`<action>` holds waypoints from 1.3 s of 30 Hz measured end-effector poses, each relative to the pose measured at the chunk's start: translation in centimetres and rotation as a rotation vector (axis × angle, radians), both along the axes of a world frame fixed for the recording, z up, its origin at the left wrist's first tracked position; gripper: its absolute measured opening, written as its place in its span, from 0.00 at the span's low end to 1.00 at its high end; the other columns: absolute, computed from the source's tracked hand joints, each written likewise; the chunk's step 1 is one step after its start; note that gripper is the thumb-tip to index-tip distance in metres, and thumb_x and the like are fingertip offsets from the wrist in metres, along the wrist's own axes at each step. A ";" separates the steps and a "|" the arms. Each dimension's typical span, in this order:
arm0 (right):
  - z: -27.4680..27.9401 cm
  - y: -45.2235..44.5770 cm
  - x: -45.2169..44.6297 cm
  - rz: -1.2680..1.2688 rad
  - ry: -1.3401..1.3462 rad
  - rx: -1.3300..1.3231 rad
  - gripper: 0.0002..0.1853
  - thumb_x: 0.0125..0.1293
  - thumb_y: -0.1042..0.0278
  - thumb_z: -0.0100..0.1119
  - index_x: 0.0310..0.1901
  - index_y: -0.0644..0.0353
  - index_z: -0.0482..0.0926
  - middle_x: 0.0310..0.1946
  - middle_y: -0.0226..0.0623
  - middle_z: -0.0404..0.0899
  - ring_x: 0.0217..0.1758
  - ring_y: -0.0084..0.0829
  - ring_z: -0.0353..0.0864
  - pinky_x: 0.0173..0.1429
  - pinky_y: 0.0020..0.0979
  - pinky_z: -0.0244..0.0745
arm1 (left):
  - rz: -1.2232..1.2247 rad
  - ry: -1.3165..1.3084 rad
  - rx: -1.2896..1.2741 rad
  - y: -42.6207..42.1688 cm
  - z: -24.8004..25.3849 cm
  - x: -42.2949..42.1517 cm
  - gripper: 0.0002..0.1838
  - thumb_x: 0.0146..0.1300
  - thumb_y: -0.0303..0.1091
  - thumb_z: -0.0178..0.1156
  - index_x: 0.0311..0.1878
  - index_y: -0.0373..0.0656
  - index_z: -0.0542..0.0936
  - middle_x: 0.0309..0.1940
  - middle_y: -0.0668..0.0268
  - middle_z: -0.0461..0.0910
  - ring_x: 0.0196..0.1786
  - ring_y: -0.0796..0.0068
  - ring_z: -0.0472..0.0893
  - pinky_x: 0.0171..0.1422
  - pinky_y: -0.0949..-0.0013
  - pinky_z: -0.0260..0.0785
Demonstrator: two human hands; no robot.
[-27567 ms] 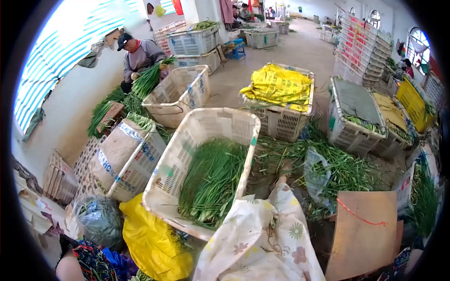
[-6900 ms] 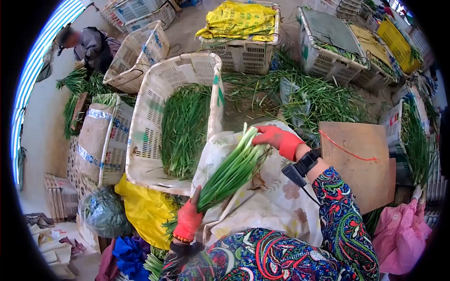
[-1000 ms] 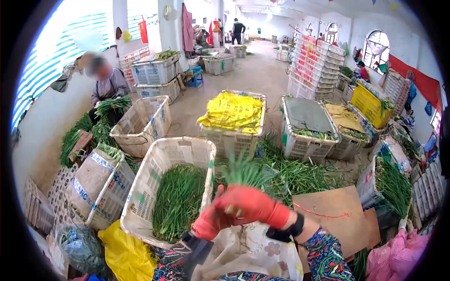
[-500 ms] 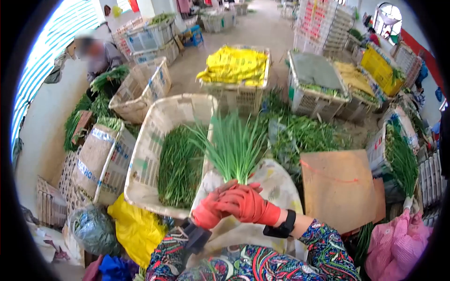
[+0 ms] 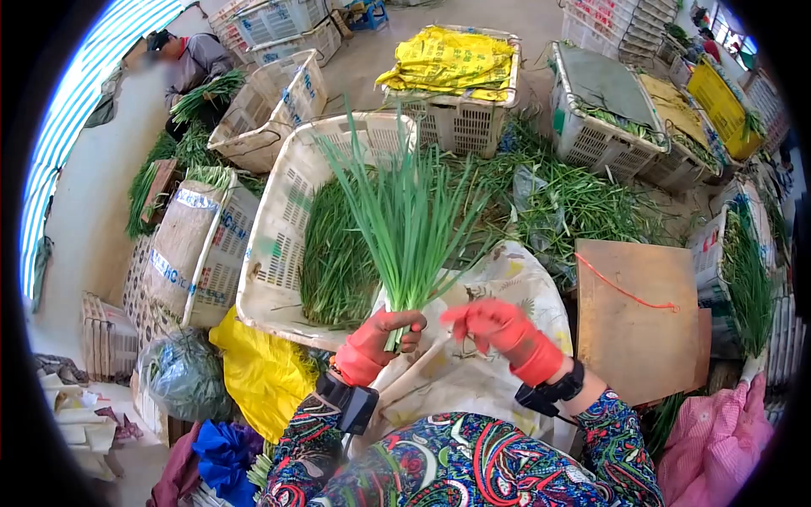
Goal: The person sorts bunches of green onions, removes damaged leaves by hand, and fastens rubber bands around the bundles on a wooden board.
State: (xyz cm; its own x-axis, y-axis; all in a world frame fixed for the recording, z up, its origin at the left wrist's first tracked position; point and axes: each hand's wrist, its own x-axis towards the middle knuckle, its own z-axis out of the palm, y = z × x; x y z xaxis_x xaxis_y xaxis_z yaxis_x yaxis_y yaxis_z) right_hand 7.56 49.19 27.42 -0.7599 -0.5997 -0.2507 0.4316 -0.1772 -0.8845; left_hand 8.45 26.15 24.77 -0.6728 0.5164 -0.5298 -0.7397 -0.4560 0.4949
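Note:
My left hand [image 5: 380, 340], in a red glove with dark fingers showing, is closed around the lower stalks of a bunch of chives [image 5: 401, 228]. The long green leaves fan upward and away from me, and the cut ends poke out below my fingers. To its right, my right hand [image 5: 498, 331], also red-gloved, hovers apart from the bunch. Its fingers are loosely bent and slightly blurred, with nothing visible in them. Beneath both hands a pale, stained cloth [image 5: 515, 283] covers my lap.
A white plastic crate [image 5: 270, 245] holding more chives stands just ahead on the left. Loose greens [image 5: 574, 211] heap beyond the cloth. A brown board [image 5: 638, 321] with a red string [image 5: 629, 283] lies at right. A yellow bag [image 5: 262, 372] sits at left; another person [image 5: 198, 63] handles greens farther back.
My hands have separated: the left keeps the bunch, while the right has let go and moved to the right. The view has tilted downward.

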 end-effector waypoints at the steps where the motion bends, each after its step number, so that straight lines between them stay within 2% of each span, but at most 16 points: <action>1: -0.9 -0.7 -0.7 -0.133 0.248 0.082 0.15 0.59 0.67 0.53 0.48 0.57 0.76 0.30 0.28 0.77 0.32 0.17 0.72 0.35 0.21 0.69 | -0.011 0.048 -0.102 -0.1 0.3 0.3 0.08 0.59 0.33 0.54 0.38 0.41 0.68 0.26 0.68 0.68 0.21 0.83 0.63 0.25 0.80 0.56; 3: -0.2 -0.9 -1.8 -0.224 0.799 0.559 0.18 0.59 0.63 0.53 0.52 0.52 0.74 0.29 0.32 0.78 0.29 0.24 0.76 0.32 0.25 0.70 | -0.049 0.144 -0.300 0.0 0.4 0.7 0.09 0.59 0.33 0.54 0.40 0.41 0.68 0.26 0.67 0.70 0.21 0.83 0.63 0.23 0.80 0.56; 6: -1.4 -2.9 -3.1 -0.285 0.774 0.728 0.18 0.57 0.63 0.54 0.50 0.53 0.75 0.26 0.35 0.76 0.27 0.25 0.75 0.33 0.24 0.69 | -0.001 0.176 -0.211 0.5 -0.1 1.6 0.15 0.60 0.35 0.55 0.47 0.40 0.68 0.28 0.61 0.75 0.19 0.80 0.66 0.21 0.78 0.58; 10: -2.1 -4.1 -4.4 -0.028 0.589 0.864 0.20 0.55 0.52 0.51 0.47 0.52 0.73 0.25 0.38 0.78 0.29 0.40 0.79 0.34 0.36 0.72 | -0.097 0.247 -0.293 -0.2 0.0 2.0 0.20 0.63 0.42 0.52 0.53 0.39 0.67 0.32 0.56 0.78 0.16 0.79 0.68 0.19 0.77 0.60; 13: -2.7 -4.3 -4.1 0.001 0.388 0.649 0.17 0.55 0.54 0.51 0.43 0.54 0.75 0.23 0.39 0.78 0.27 0.39 0.79 0.33 0.34 0.72 | -0.179 0.295 -0.373 -1.4 -0.6 2.2 0.23 0.63 0.45 0.51 0.54 0.38 0.67 0.32 0.55 0.79 0.14 0.79 0.67 0.19 0.78 0.61; 16: -3.7 -5.0 -3.6 -0.051 0.266 0.619 0.15 0.56 0.57 0.52 0.37 0.60 0.77 0.20 0.31 0.77 0.21 0.22 0.75 0.29 0.24 0.70 | -0.210 0.309 -0.376 -1.6 -0.7 2.1 0.22 0.63 0.45 0.51 0.53 0.38 0.68 0.33 0.55 0.79 0.15 0.79 0.67 0.19 0.78 0.61; 22: -3.0 -3.1 -4.8 -0.118 -0.119 0.303 0.11 0.57 0.60 0.53 0.32 0.59 0.79 0.15 0.27 0.70 0.16 0.18 0.67 0.20 0.20 0.61 | -0.088 0.202 -0.321 -1.4 0.2 2.0 0.22 0.60 0.44 0.54 0.50 0.37 0.69 0.32 0.53 0.78 0.14 0.80 0.65 0.18 0.79 0.58; 25: -3.1 -0.8 -5.7 -0.258 -0.055 0.094 0.11 0.58 0.61 0.51 0.32 0.58 0.79 0.12 0.25 0.65 0.13 0.17 0.61 0.16 0.20 0.56 | -0.099 0.170 -0.302 -2.0 0.0 1.9 0.21 0.60 0.42 0.54 0.50 0.37 0.69 0.33 0.53 0.78 0.14 0.80 0.66 0.18 0.79 0.58; 27: -3.0 1.3 -7.5 -0.428 -0.079 -0.080 0.15 0.62 0.56 0.48 0.34 0.59 0.78 0.10 0.23 0.60 0.12 0.16 0.58 0.15 0.20 0.53 | -0.073 0.185 -0.343 -2.3 0.0 2.0 0.19 0.59 0.40 0.54 0.49 0.37 0.69 0.31 0.55 0.77 0.14 0.79 0.67 0.18 0.79 0.59; 30: -6.3 7.3 -10.9 -0.116 -0.165 -0.719 0.26 0.65 0.44 0.42 0.40 0.62 0.76 0.12 0.21 0.56 0.13 0.16 0.55 0.14 0.19 0.47 | -0.077 0.231 -0.487 -2.7 -0.2 1.4 0.16 0.59 0.37 0.55 0.46 0.37 0.70 0.29 0.59 0.77 0.15 0.79 0.69 0.18 0.78 0.60; 32: -8.8 4.8 -9.6 0.006 -0.432 0.011 0.28 0.65 0.42 0.40 0.45 0.62 0.75 0.17 0.26 0.70 0.16 0.20 0.69 0.14 0.17 0.53 | -0.125 0.275 -0.696 -2.9 -1.0 -0.3 0.14 0.58 0.35 0.56 0.44 0.37 0.71 0.27 0.61 0.76 0.16 0.79 0.70 0.17 0.77 0.61; 33: -5.8 2.3 -7.0 0.203 -0.392 0.068 0.30 0.64 0.40 0.40 0.53 0.60 0.71 0.35 0.39 0.80 0.30 0.29 0.81 0.21 0.17 0.65 | -0.179 0.309 -0.814 -3.1 -1.7 -1.5 0.13 0.57 0.34 0.57 0.42 0.37 0.71 0.25 0.64 0.75 0.16 0.80 0.70 0.17 0.77 0.62; 34: -8.4 -0.1 -5.0 0.317 -0.497 0.101 0.30 0.62 0.40 0.43 0.57 0.57 0.67 0.53 0.48 0.71 0.48 0.35 0.79 0.35 0.22 0.74 | -0.221 0.318 -0.933 -2.7 -1.7 -2.5 0.14 0.56 0.35 0.56 0.43 0.39 0.72 0.26 0.62 0.77 0.18 0.75 0.74 0.21 0.73 0.66; 36: -10.3 -5.0 -2.0 0.294 -0.642 -0.160 0.26 0.59 0.45 0.52 0.54 0.51 0.68 0.50 0.34 0.74 0.52 0.30 0.75 0.51 0.29 0.71 | -0.304 0.482 -1.222 -1.5 -1.7 -3.2 0.18 0.55 0.35 0.55 0.49 0.42 0.70 0.29 0.57 0.78 0.25 0.64 0.78 0.28 0.66 0.70; 38: -12.1 -9.3 -1.9 0.169 -0.738 -0.286 0.21 0.61 0.48 0.51 0.52 0.48 0.70 0.45 0.30 0.76 0.48 0.25 0.76 0.51 0.28 0.71 | -0.394 0.804 -1.553 -0.5 -1.2 -2.8 0.24 0.55 0.34 0.52 0.57 0.46 0.66 0.33 0.52 0.79 0.33 0.55 0.80 0.36 0.61 0.72; 39: -12.1 -10.4 -2.0 0.113 -0.722 -0.369 0.20 0.62 0.49 0.49 0.52 0.48 0.70 0.45 0.30 0.76 0.47 0.25 0.77 0.51 0.28 0.71 | -0.380 0.751 -1.525 -0.7 -0.9 -2.6 0.26 0.55 0.33 0.52 0.60 0.48 0.63 0.35 0.50 0.78 0.37 0.52 0.78 0.39 0.60 0.71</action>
